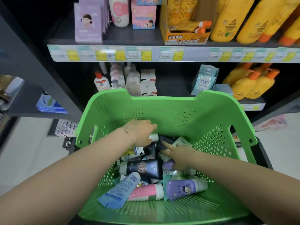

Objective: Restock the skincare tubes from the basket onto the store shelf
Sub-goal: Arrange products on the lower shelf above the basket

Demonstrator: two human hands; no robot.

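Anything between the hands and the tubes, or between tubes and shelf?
Nothing blocks the hands: left hand and right hand rest on the skincare tubes. The far wall of the green perforated plastic basket rises between them and the dark shelf.

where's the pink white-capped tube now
In the head view, the pink white-capped tube lies at the green plastic basket's near end, light blue tube to its left, purple tube to its right.

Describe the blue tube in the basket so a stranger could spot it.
Look into the green basket. At its near left corner lies the blue tube, beside a pink tube. It is the only pale blue tube there.
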